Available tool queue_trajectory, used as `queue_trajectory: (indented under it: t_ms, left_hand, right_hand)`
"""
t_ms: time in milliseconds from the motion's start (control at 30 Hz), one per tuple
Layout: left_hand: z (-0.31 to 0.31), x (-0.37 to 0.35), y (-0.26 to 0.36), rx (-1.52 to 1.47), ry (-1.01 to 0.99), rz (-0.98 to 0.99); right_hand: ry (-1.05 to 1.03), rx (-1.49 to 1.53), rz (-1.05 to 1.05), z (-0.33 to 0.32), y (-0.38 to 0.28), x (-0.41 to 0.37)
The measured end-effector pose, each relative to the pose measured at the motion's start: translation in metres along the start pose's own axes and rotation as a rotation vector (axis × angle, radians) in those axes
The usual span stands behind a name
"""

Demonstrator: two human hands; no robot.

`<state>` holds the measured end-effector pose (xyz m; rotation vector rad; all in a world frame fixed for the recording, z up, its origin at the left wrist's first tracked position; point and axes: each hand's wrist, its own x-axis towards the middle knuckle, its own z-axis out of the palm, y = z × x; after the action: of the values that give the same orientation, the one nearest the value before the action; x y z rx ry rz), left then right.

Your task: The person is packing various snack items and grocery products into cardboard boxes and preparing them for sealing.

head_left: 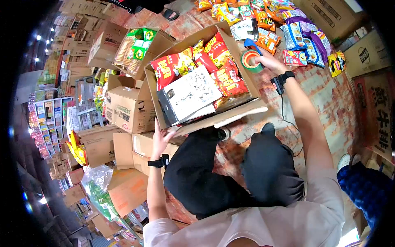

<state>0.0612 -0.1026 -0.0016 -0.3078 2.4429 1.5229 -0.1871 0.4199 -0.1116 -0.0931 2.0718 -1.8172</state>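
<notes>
An open cardboard box (254,84) stands tilted in front of my knees. Red snack bags (230,80) fill it, and a black-and-white flat package (191,92) lies on top of them. My left hand (159,138) grips the near left corner of the box, fingers along its side and thumb by the front flap. At the far right side of the box, my right hand (269,61) is closed around a tape dispenser (252,60) with a blue part and a green-edged roll. Part of the dispenser is hidden by the fingers.
Loose snack bags (304,37) lie on the floor beyond my right hand. Closed cartons (127,105) and an open box of green-and-white packets (142,43) stand at the left. Another person's blue-clad leg (366,189) is close on the right. A sandaled foot (170,15) shows at the top.
</notes>
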Motion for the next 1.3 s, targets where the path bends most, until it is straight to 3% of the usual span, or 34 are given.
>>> queue_trajectory:
  t_ms: [33, 133, 267, 333, 400, 433, 467, 533, 600, 633, 700, 733, 800, 833, 867, 933, 1000, 1067, 1133, 1300]
  left_hand:
    - [0.002, -0.003, 0.015, 0.407, 0.060, 0.276]
    - [0.020, -0.014, 0.057, 1.145, 0.117, 0.463]
    - [0.042, -0.016, 0.074, 1.122, -0.166, 0.563]
    - [0.044, -0.020, 0.077, 1.079, -0.117, 0.581]
    - [0.042, -0.021, 0.073, 1.211, -0.096, 0.685]
    - [0.045, -0.016, 0.072, 1.641, -0.121, 0.775]
    - [0.051, -0.019, 0.069, 1.756, -0.214, 0.776]
    - [0.062, -0.020, 0.070, 1.352, -0.216, 0.694]
    - [0.079, -0.012, 0.090, 1.286, -0.178, 0.707]
    - [0.088, -0.004, 0.102, 1.215, -0.129, 0.716]
    - [0.102, 0.022, 0.121, 1.193, -0.125, 0.777]
    - [0.109, 0.036, 0.131, 1.173, -0.119, 0.837]
    - [0.125, 0.058, 0.165, 1.184, -0.299, 0.866]
    - [0.136, 0.074, 0.173, 1.251, -0.371, 0.901]
    - [0.148, 0.087, 0.175, 1.062, -0.445, 0.905]
    - [0.175, 0.109, 0.172, 0.974, -0.488, 0.919]
    - [0.201, 0.111, 0.196, 1.027, -0.484, 0.974]
    - [0.221, 0.113, 0.203, 1.082, -0.488, 1.028]
    - [0.235, 0.118, 0.202, 1.051, -0.484, 0.840]
    - [0.262, 0.121, 0.201, 1.002, -0.426, 0.878]
  right_hand:
    - [-0.011, 0.046, -0.003, 0.000, 0.005, 0.002]
    - [0.122, 0.016, 0.047, 0.012, -0.027, -0.020]
    - [0.128, 0.076, -0.115, 0.015, -0.015, -0.013]
    - [0.143, 0.122, -0.011, 0.011, -0.014, -0.015]
    - [0.096, 0.114, 0.000, 0.009, -0.005, -0.007]
    - [0.095, 0.122, -0.002, 0.010, -0.005, -0.007]
    - [0.075, 0.176, 0.006, 0.009, -0.006, -0.007]
    - [0.056, 0.235, 0.016, 0.009, -0.025, -0.022]
    - [0.156, 0.181, 0.118, 0.015, -0.074, -0.065]
    - [0.159, 0.181, 0.121, 0.011, -0.062, -0.057]
    - [-0.063, -0.028, 0.036, -0.002, -0.020, -0.035]
    - [-0.065, -0.031, 0.040, -0.008, -0.005, -0.040]
    - [-0.137, 0.010, -0.026, -0.018, 0.015, -0.053]
    - [-0.163, 0.022, 0.139, -0.026, 0.000, -0.082]
    - [-0.138, 0.129, 0.082, -0.030, 0.023, -0.094]
    - [-0.070, 0.023, 0.097, -0.038, 0.003, -0.150]
    - [-0.046, -0.104, 0.067, -0.047, 0.009, -0.196]
    - [-0.058, 0.043, 0.202, -0.043, 0.008, -0.240]
    - [-0.064, 0.046, 0.229, -0.036, 0.007, -0.276]
    - [0.005, 0.050, 0.212, 0.001, 0.045, -0.306]
